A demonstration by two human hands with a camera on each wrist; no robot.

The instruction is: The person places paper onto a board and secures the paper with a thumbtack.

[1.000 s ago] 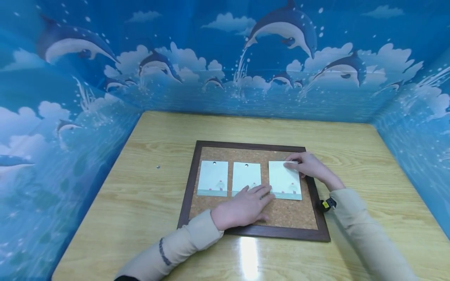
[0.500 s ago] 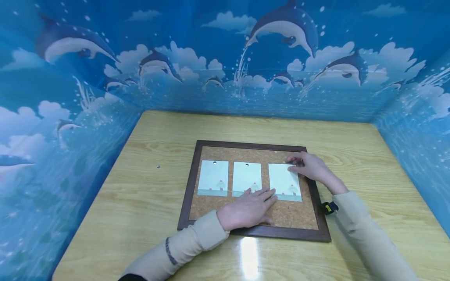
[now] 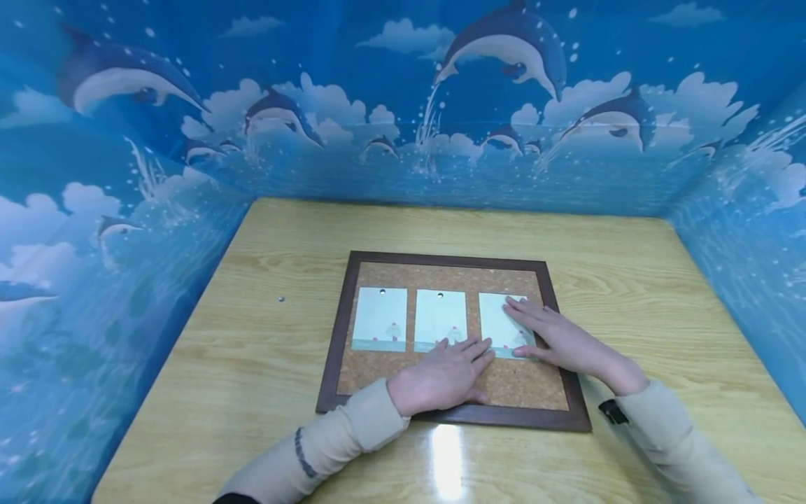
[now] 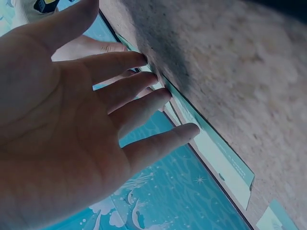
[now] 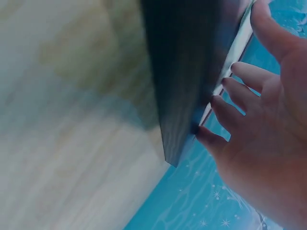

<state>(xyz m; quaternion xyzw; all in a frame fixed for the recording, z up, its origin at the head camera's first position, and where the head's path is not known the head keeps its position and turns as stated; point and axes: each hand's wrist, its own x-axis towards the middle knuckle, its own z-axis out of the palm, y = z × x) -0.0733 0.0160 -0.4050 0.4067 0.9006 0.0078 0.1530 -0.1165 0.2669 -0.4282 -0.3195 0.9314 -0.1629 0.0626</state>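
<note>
Three pale paper sheets with a green strip along the bottom lie in a row on a dark-framed cork board [image 3: 516, 392]. Small round pins show near the top of the left sheet [image 3: 380, 315] and the middle sheet [image 3: 434, 315]. My right hand [image 3: 569, 343] rests over the right part of the right sheet [image 3: 492, 318], fingers extended, covering its upper right corner. With spread fingers, my left hand [image 3: 441, 378] touches the lower edges of the middle and right sheets. Its fingertips [image 4: 189, 130] reach the sheets in the left wrist view.
A small shiny round piece [image 3: 281, 299] lies on the wood-grain table [image 3: 271, 364] left of the board. Blue dolphin-printed sheeting [image 3: 403, 168] stands behind the table and at both sides. Light reflects off the table below the board.
The right sheet's top edge has shifted slightly downward. My right hand has left the sheet's top corner and laid its fingers flatter and lower on it. The left hand stays almost still.
</note>
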